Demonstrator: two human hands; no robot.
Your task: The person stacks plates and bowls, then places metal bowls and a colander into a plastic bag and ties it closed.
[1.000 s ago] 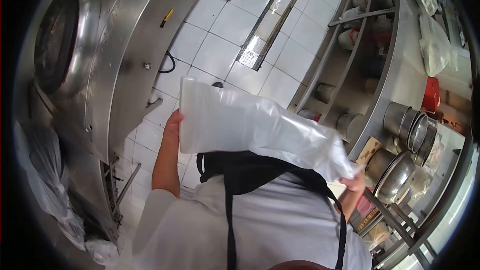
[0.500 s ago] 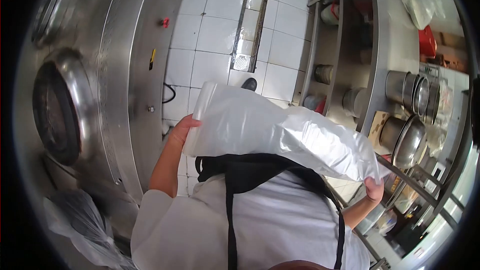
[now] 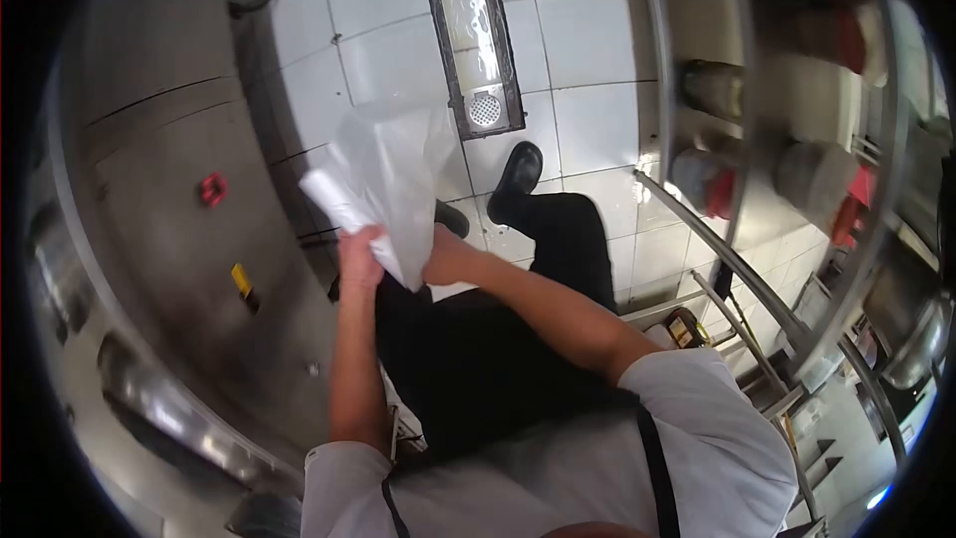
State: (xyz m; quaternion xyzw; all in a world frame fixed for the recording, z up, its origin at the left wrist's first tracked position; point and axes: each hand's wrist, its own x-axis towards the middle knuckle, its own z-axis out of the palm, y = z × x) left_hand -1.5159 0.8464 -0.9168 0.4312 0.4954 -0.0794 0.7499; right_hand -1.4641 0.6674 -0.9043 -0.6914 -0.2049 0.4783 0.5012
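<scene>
A roll of clear plastic bags (image 3: 342,201) is held low in front of my body, its rolled core tilted toward the upper left. Gripping the near end of that roll is my left hand (image 3: 361,255), fingers wrapped round it. A loose translucent sheet (image 3: 393,154) hangs from the roll over the floor. At the lower right edge of this plastic, my right hand (image 3: 451,257) is closed on it, the fingertips mostly hidden behind the film. Both hands are close together, just above my black apron.
A steel counter front with a red knob (image 3: 212,189) stands close on my left. A drain channel with a round grate (image 3: 485,110) runs along the tiled floor (image 3: 597,70). Steel shelving (image 3: 697,239) with containers lines the right side.
My right hand has come from far right to beside my left, gathering in the stretched plastic. The roll now sits lower and more tilted, and my view has tipped further down.
</scene>
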